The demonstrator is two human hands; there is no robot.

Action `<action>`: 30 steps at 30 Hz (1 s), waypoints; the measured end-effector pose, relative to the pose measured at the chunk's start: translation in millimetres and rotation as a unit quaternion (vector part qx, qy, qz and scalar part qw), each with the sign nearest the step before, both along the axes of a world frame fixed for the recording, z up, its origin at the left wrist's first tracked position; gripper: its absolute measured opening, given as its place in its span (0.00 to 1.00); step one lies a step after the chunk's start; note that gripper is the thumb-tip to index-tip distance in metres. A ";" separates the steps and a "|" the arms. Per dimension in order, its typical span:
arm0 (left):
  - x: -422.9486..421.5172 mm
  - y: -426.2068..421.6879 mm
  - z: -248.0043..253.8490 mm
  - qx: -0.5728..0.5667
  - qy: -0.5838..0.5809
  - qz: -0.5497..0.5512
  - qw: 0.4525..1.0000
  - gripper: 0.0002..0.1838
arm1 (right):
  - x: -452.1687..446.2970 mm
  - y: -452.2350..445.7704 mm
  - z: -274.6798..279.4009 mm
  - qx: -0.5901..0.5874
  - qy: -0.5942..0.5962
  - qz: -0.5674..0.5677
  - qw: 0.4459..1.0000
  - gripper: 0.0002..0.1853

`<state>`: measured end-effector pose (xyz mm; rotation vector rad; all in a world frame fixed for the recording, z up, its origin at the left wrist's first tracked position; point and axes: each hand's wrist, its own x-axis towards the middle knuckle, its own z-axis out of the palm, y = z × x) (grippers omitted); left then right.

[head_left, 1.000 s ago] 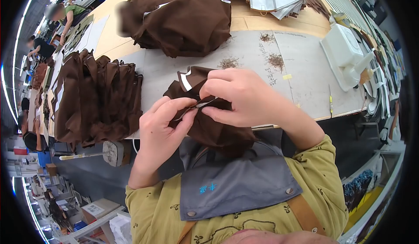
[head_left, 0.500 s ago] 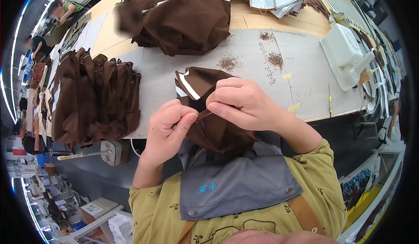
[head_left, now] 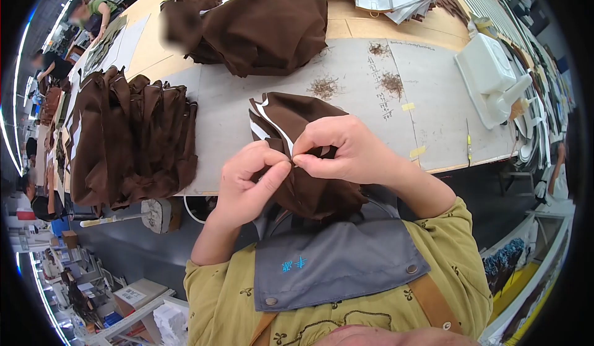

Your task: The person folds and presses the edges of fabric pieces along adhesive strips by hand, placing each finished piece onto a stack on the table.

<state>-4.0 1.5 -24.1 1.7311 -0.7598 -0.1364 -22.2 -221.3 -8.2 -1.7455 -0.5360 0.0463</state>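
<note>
Two sets of fingers (head_left: 275, 176) are pinched nearly tip to tip, those of the left hand (head_left: 247, 179) and right hand (head_left: 346, 151) both closed on a narrow edge of the brown fabric (head_left: 322, 194), which is draped past the near rim of the bench (head_left: 445, 114). If either pinch were loosened, that limp edge might be lost or folded askew, drawn down by the overhanging cloth. Loose brown scraps (head_left: 325, 87) could be picked up if the fabric were dragged across the bench's grey surface. A stack of brown pieces (head_left: 139, 142) is set to the left, a white container (head_left: 489, 68) to the right; farther off, a person in green (head_left: 103, 11) is seen.
</note>
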 end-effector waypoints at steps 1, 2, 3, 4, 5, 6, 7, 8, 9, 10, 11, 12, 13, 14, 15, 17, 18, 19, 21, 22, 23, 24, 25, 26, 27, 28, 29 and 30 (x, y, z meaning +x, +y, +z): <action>3.9 4.0 -9.2 -0.030 0.037 -0.015 0.999 0.05 | 0.8 0.2 -0.8 0.014 0.009 0.001 1.000 0.06; 6.6 4.0 -9.2 -0.059 0.073 -0.030 0.995 0.07 | 2.0 -0.2 -3.2 0.013 0.008 0.001 1.000 0.06; 5.7 3.2 -4.8 -0.060 0.070 -0.030 0.995 0.07 | 3.3 -1.8 -6.5 0.028 0.006 -0.016 0.999 0.07; 3.2 1.0 4.0 -0.103 0.142 -0.019 0.984 0.09 | 4.1 -3.9 -7.5 0.042 0.004 -0.034 0.999 0.07; 1.6 -0.7 10.1 -0.145 0.212 -0.009 0.966 0.12 | 4.5 -5.9 -5.3 0.041 0.001 -0.034 0.999 0.07; 2.1 0.2 6.0 -0.155 0.206 -0.013 0.966 0.17 | 4.7 -7.8 -1.7 0.020 0.025 -0.022 0.999 0.07; -1.7 -3.9 5.9 -0.155 0.203 -0.012 0.967 0.17 | 4.6 -9.4 2.1 -0.001 0.048 -0.010 0.999 0.07; -8.3 -11.2 5.7 -0.163 0.166 0.052 0.971 0.18 | 3.6 -10.0 5.9 -0.001 0.044 -0.007 0.999 0.07; -13.1 -12.8 6.5 -0.169 0.126 0.118 0.970 0.20 | 2.4 -9.4 10.0 0.029 0.063 -0.042 0.997 0.07; -13.3 -2.1 1.1 -0.167 0.109 0.080 0.977 0.20 | 2.1 -8.5 14.3 0.059 0.082 -0.075 0.992 0.06; -16.0 3.9 2.3 -0.139 0.084 0.048 0.986 0.20 | 1.8 -9.3 18.6 0.118 0.084 -0.125 0.982 0.05; -19.0 8.1 7.3 -0.062 0.072 0.003 0.995 0.24 | 3.6 -11.4 23.4 0.103 -0.039 -0.194 0.975 0.05; -23.6 9.9 14.6 0.015 0.063 -0.041 0.997 0.28 | 2.8 -12.1 32.3 0.102 -0.107 -0.263 0.953 0.04; -27.3 2.2 26.9 0.018 0.068 -0.070 0.995 0.35 | 0.4 -11.8 44.1 0.071 -0.193 -0.312 0.928 0.02; -30.0 -10.3 35.6 0.020 0.073 -0.098 0.992 0.43 | 3.0 -13.6 46.7 0.013 -0.319 -0.362 0.876 0.04; -34.2 -31.4 28.4 0.024 0.035 -0.079 0.996 0.48 | -10.3 -5.8 56.7 -0.096 -0.439 -0.388 0.805 0.08; -34.5 -39.7 27.5 0.025 0.004 -0.073 0.997 0.53 | -12.2 -0.9 58.0 -0.104 -0.471 -0.351 0.803 0.10; -35.4 -45.0 34.2 0.050 0.090 -0.098 0.990 0.49 | -13.2 3.3 59.2 -0.112 -0.502 -0.314 0.798 0.13; -23.8 -55.8 22.0 0.005 0.025 -0.052 0.998 0.40 | -17.2 2.5 52.7 -0.142 -0.514 -0.282 0.798 0.16; -15.5 -52.4 17.3 0.001 0.012 -0.024 1.000 0.37 | -16.3 2.0 52.6 -0.139 -0.511 -0.290 0.797 0.16; -6.9 -49.8 16.0 -0.003 -0.002 0.003 1.000 0.36 | -14.7 0.1 52.1 -0.136 -0.508 -0.297 0.797 0.16; 2.9 -46.2 22.6 -0.037 -0.021 0.028 0.999 0.34 | -9.5 -3.2 47.5 -0.105 -0.498 -0.304 0.805 0.17; 13.5 -39.0 35.6 -0.015 -0.073 0.052 0.996 0.33 | -13.8 -6.2 46.1 -0.095 -0.444 -0.318 0.833 0.19; 25.2 -28.3 47.0 -0.005 -0.128 0.068 0.989 0.35 | -14.3 -10.4 43.6 -0.097 -0.438 -0.334 0.829 0.19; 28.4 -16.5 71.7 0.032 -0.097 0.103 0.989 0.34 | -13.0 -14.3 39.8 -0.099 -0.433 -0.350 0.825 0.20; 37.2 -2.2 89.8 0.037 -0.134 0.111 0.984 0.30 | -11.4 -16.5 33.9 -0.086 -0.436 -0.348 0.825 0.21; 43.8 14.0 108.7 0.036 -0.126 0.136 0.982 0.30 | -9.8 -17.7 30.8 -0.078 -0.444 -0.343 0.824 0.20; 38.1 26.8 136.6 -0.001 -0.036 0.173 0.984 0.29 | -9.4 -18.2 28.3 -0.082 -0.440 -0.333 0.830 0.19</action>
